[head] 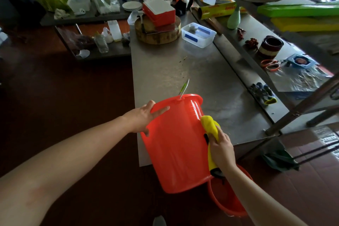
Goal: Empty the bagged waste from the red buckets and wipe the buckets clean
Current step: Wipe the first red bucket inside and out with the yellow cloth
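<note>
**Item:** red bucket (176,145).

**Location:** lower centre of the frame. It was tipped, with its mouth toward the far side and its base toward the viewer, and lay across the near edge of the steel worktop (183,71). Whether it rested on that edge or was carried clear of it could not be told. No bag or waste showed, though the inside faced away. The wire handle (184,88) stood up beyond the rim.

**Handling, as judged:** thin moulded plastic, light when empty. It looked stiff at the rolled rim and base and somewhat yielding in the wall, and its glossy surface would probably be slick if damp. The best hold appeared to be the rim or the handle, with a flat palm on the wall to steady it against wiping.

**Left hand** (145,119): at the bucket's upper left, palm against the wall just below the rim. Its fingers (161,109) were spread nearly straight across the plastic, pressing rather than clasping.

**Right hand** (221,148): at the bucket's right flank. Its fingers (212,136) were curled round a bunched yellow cloth (211,125), which touched the outer wall below the rim. A tail of cloth hung down along the wall under the wrist.

**Second red bucket** (227,200): lower right of the frame, upright on the floor beneath the first bucket's base and partly hidden by the right forearm.
</note>
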Motion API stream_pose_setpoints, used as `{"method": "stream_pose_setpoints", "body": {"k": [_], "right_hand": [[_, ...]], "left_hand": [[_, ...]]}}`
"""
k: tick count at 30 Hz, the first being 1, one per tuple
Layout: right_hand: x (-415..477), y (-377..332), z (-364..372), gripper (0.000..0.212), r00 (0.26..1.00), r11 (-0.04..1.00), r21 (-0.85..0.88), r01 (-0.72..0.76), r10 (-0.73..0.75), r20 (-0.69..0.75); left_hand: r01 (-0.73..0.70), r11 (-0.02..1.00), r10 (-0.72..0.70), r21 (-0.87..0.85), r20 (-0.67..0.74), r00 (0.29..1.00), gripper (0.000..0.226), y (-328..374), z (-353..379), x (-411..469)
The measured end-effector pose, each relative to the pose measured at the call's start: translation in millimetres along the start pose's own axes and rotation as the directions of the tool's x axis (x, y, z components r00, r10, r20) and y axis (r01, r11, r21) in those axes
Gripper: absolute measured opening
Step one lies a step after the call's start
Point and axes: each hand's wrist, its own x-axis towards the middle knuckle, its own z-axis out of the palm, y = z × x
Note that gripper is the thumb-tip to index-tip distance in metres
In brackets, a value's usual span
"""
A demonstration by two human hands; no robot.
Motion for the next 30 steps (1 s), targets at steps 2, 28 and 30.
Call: {"method": "stream_pose_setpoints", "body": {"k": [2, 28, 30], "right_hand": [[-18, -6, 4, 0.05, 0.988, 0.986, -0.092, 0.141, -0.146, -0.042], [-65, 37, -19, 0.067, 0.177, 0.017, -0.238, 0.971, -0.717, 0.674], [-54, 17, -12, 0.064, 0.04, -0.128, -0.159, 0.979, -0.644, 0.764]], "left_hand": [[0.004, 1.0, -0.004, -0.009, 0.004, 1.0, 0.146, 0, -1, 1], [-0.004, 1.0, 0.003, -0.005, -0.035, 0.999, 0.141, -13, 10, -14], [-0.016, 0.999, 0.014, -0.032, -0.05, 0.999, 0.139, -17, 14, -17]]}}
